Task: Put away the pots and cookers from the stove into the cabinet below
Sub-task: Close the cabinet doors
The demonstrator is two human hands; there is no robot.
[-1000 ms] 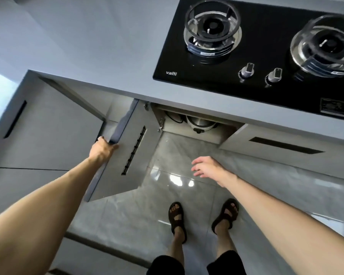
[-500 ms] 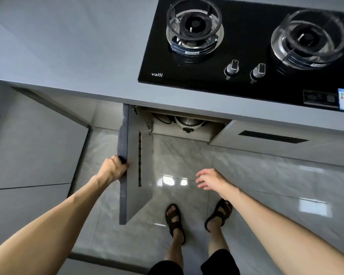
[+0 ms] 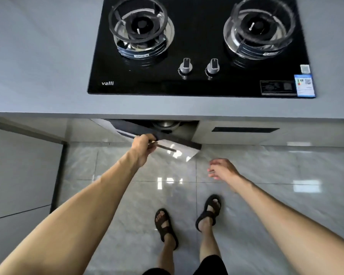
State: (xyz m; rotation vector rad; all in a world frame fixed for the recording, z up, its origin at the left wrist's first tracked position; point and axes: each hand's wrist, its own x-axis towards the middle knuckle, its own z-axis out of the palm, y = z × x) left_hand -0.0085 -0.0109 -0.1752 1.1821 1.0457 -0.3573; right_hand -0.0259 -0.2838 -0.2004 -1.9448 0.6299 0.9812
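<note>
Hands first: the left hand (image 3: 142, 148) is closed around the top edge of the pale grey cabinet door (image 3: 179, 150), fingers curled over its dark rim, while the right hand (image 3: 223, 169) hangs loosely spread at about 3 o'clock from it, holding nothing and touching nothing.

Largest in view is the grey matte table (image 3: 38, 62), running across the whole upper half. Below it, glossy grey marble-look floor tiles (image 3: 127, 215) fill the lower half, with window glare on them. Set into the table at 1 o'clock from centre is the black glass two-burner gas stove (image 3: 197, 36); both round metal burners stand bare, and two silver knobs (image 3: 199, 66) sit side by side between them near the front edge. A blue sticker (image 3: 304, 85) marks its front right corner.

Beneath the stove, the cabinet door stands partly ajar, angled out from the cabinet front. Through the gap behind it, at 12 o'clock from the left hand, shows part of a round silver metal pot (image 3: 164, 125) inside the cabinet, mostly hidden. At 6 o'clock are two feet in dark brown strapped sandals (image 3: 187, 219).
</note>
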